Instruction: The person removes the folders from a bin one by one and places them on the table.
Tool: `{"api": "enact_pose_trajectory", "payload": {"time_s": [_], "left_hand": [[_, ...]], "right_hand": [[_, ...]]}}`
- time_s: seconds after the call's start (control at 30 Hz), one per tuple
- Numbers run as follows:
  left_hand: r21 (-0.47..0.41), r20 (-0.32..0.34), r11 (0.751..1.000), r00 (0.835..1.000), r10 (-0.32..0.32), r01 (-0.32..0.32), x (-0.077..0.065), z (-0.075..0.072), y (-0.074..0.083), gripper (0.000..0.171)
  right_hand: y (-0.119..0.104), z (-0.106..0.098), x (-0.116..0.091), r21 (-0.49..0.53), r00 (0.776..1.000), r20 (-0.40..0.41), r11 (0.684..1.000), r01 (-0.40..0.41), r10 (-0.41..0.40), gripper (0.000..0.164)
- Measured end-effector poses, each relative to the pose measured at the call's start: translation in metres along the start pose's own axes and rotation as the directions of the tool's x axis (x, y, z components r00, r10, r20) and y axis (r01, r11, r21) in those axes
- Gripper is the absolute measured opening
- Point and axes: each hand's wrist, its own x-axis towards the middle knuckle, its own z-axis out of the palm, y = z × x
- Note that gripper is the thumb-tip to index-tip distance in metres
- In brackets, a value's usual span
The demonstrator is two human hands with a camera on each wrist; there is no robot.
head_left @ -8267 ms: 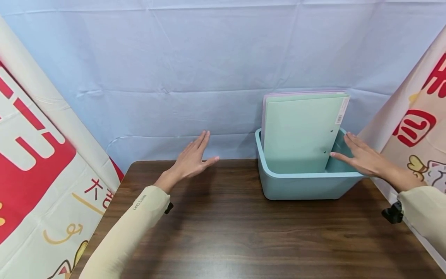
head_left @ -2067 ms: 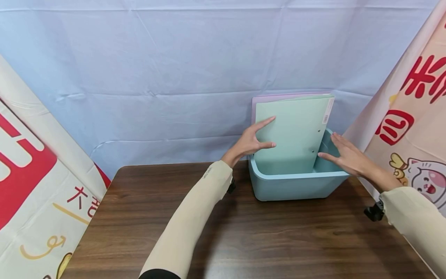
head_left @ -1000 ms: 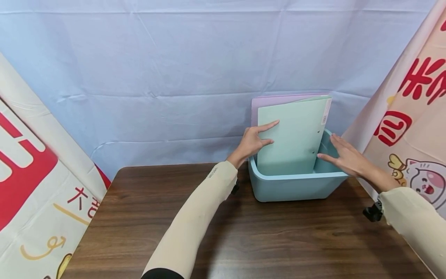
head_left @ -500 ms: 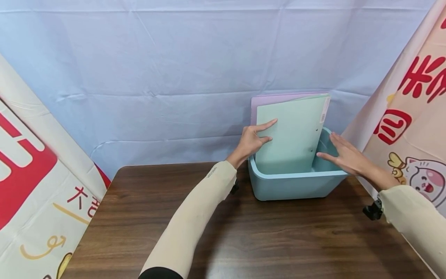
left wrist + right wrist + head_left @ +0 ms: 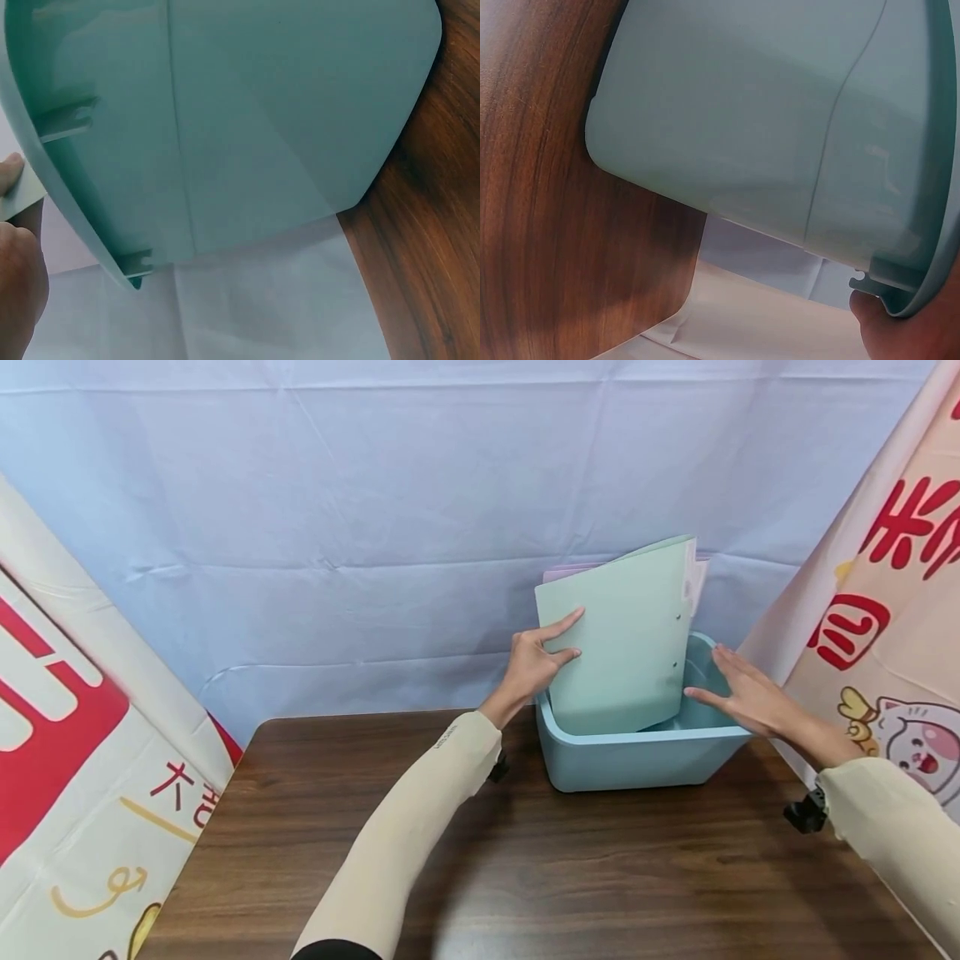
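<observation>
A light blue plastic bin point(image 5: 637, 764) stands on the table, with folders upright inside. My left hand point(image 5: 531, 664) pinches the left edge of a mint green folder point(image 5: 622, 643), index finger and thumb lying on its front face. That folder tilts, its right side higher, and its lower part is inside the bin. Behind it, a purple folder point(image 5: 564, 572) shows only along its top. My right hand point(image 5: 753, 697) rests at the bin's right rim, fingers straight and thumb spread. In the left wrist view, a pale folder edge point(image 5: 22, 196) sits between thumb and fingers.
The brown wood-grain table point(image 5: 540, 877) extends in front and to the left of the bin. A pale blue cloth point(image 5: 375, 527) hangs behind, and printed cloths point(image 5: 892, 635) flank both sides.
My left hand has come from left of the bin to the green folder and gripped it. The folder has risen and tilted, shifting slightly left. My right hand stays at the rim.
</observation>
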Motion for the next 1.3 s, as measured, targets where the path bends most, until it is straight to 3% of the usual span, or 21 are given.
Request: {"api": "enact_pose_trajectory", "payload": {"time_s": [0.57, 0.8, 1.07, 1.3], "left_hand": [[-0.131, -0.073, 0.989, 0.996, 0.053, -0.062, -0.006, -0.013, 0.013, 0.060], [-0.182, -0.118, 0.983, 0.993, 0.015, -0.036, -0.005, -0.015, 0.018, 0.062], [-0.256, -0.191, 0.965, 0.981, 0.010, -0.060, -0.004, -0.024, 0.030, 0.064], [-0.300, -0.202, 0.951, 0.979, 0.017, -0.078, -0.007, -0.034, 0.033, 0.065]], "right_hand": [[-0.002, -0.002, -0.003, 0.012, 1.000, -0.005, 1.000, -0.008, 0.008, 0.106], [-0.003, -0.002, -0.003, 0.015, 1.000, 0.000, 1.000, -0.004, 0.004, 0.106], [-0.003, -0.003, -0.003, 0.010, 1.000, -0.005, 1.000, -0.019, 0.019, 0.107], [-0.001, -0.001, -0.001, 0.009, 1.000, -0.003, 1.000, 0.003, -0.003, 0.106]]}}
